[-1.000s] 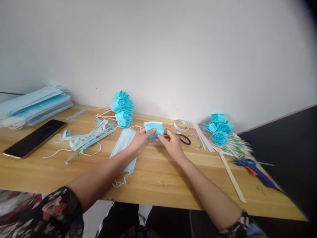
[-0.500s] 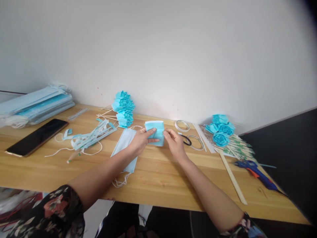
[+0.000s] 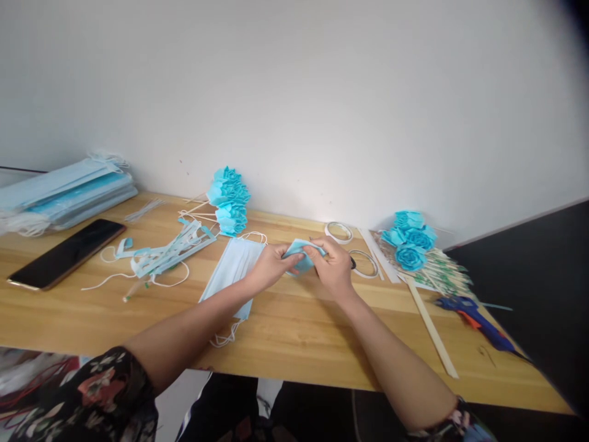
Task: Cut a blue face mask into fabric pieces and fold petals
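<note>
Both hands meet over the middle of the wooden table [image 3: 294, 331]. My left hand [image 3: 270, 266] and my right hand [image 3: 334, 265] pinch a small light-blue piece of mask fabric [image 3: 301, 256] between them, folded over and tilted down. Under my left forearm lies a flat blue face mask [image 3: 231, 267] with white ear loops. A black ring is mostly hidden behind my right hand.
A stack of blue masks [image 3: 64, 193] and a dark phone [image 3: 67, 253] lie at the left. Cut mask strips [image 3: 165, 253], blue fabric flowers on sticks [image 3: 229, 200], tape rolls [image 3: 338, 231], another flower bunch [image 3: 411, 240], a wooden stick [image 3: 431, 331] and a blue glue gun [image 3: 473, 316] are spread about.
The blue piece was held flat and upright; now both hands have folded it over and lowered it, with my right hand closing in over it.
</note>
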Demonstrator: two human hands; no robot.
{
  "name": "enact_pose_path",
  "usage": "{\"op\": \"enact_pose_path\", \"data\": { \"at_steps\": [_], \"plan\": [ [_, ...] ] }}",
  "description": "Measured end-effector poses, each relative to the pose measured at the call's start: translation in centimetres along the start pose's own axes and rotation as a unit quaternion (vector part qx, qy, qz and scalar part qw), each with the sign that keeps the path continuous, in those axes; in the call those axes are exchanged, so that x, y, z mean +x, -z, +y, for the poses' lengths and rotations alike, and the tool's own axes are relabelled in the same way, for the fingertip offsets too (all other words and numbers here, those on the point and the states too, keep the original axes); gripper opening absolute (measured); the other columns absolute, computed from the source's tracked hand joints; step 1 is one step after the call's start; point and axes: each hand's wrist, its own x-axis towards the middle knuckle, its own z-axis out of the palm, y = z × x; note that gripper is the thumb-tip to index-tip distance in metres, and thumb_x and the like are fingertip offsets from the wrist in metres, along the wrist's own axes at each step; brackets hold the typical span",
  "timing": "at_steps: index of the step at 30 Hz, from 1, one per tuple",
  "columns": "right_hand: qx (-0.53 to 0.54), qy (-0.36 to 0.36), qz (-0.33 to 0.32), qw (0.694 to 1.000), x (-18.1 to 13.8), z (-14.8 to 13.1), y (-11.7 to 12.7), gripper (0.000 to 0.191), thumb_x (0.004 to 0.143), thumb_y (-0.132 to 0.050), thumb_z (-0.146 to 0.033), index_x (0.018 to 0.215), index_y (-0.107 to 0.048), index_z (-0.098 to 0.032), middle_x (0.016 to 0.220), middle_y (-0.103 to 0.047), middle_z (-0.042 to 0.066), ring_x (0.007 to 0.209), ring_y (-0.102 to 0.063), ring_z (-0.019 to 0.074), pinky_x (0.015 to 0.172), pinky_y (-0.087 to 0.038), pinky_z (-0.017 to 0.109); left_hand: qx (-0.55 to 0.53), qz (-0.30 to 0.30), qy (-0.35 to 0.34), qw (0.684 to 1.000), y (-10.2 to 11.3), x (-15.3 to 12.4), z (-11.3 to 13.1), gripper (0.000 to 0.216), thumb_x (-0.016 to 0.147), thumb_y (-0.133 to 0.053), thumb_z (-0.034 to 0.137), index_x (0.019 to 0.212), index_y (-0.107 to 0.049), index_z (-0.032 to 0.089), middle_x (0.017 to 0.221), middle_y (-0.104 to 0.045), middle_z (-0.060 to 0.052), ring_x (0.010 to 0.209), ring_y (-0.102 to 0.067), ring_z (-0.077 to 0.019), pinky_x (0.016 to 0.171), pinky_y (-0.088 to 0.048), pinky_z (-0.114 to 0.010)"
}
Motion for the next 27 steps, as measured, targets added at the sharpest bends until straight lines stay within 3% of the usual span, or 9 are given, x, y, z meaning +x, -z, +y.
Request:
{"op": "enact_pose_path", "data": {
  "at_steps": [14, 19, 27],
  "plan": [
    [0.008, -0.02, -0.003, 1.0, 0.06, -0.17, 0.16, 0.019, 0.087, -0.059, -0.032, 0.073, -0.065, -0.021, 0.068, -0.062, 0.0, 0.065, -0.056, 0.0153, 0.062, -0.043, 0.028, -0.012, -0.024, 0.005, 1.0, 0.25, 0.04, 0.76, 0.04, 0.072, -0.068, 0.05, 0.079, -0.069, 0.011, 0.07, -0.066, -0.004, 0.063, -0.062, -0.0162, 0.06, -0.054, -0.029],
    [0.03, -0.01, -0.045, 0.999, 0.26, -0.46, 0.37, 0.01, 0.082, -0.065, -0.031, 0.088, -0.068, -0.022, 0.082, -0.067, 0.002, 0.075, -0.06, 0.0177, 0.069, -0.045, 0.03, 0.067, -0.037, -0.024, 0.997, 0.26, -0.08, 0.27, 0.036, 0.079, -0.061, 0.048, 0.075, -0.067, 0.013, 0.069, -0.064, -0.002, 0.063, -0.062, -0.0156, 0.059, -0.051, -0.025],
    [0.024, 0.065, -0.025, 0.997, 0.35, -0.82, 0.35, 0.015, 0.088, -0.059, -0.026, 0.076, -0.068, -0.023, 0.07, -0.065, 0.001, 0.069, -0.057, 0.0173, 0.067, -0.044, 0.031, 0.207, -0.026, -0.075, 0.975, 0.19, -0.17, -0.1, 0.031, 0.084, -0.056, 0.039, 0.065, -0.062, 0.015, 0.06, -0.06, 0.0, 0.061, -0.057, -0.0139, 0.058, -0.043, -0.022]
  ]
}}
